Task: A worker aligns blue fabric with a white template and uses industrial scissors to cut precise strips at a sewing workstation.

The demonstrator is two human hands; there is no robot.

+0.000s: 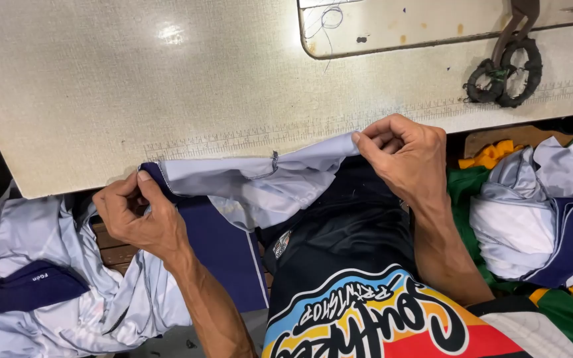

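Pale grey fabric (260,176) spans both hands; left fingers (142,185) and right fingers (374,140) clamp its edge. Uneven tension could misalign the seam.

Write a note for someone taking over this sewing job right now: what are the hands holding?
Left hand: pinches the navy-trimmed end of the pale grey fabric piece.
Right hand: pinches its other end, stretching it along the edge of the speckled white work table.
A line of stitching already crosses the piece.
Black-handled scissors lie untouched on the table, far right.
More grey-and-navy pieces are piled on both sides.
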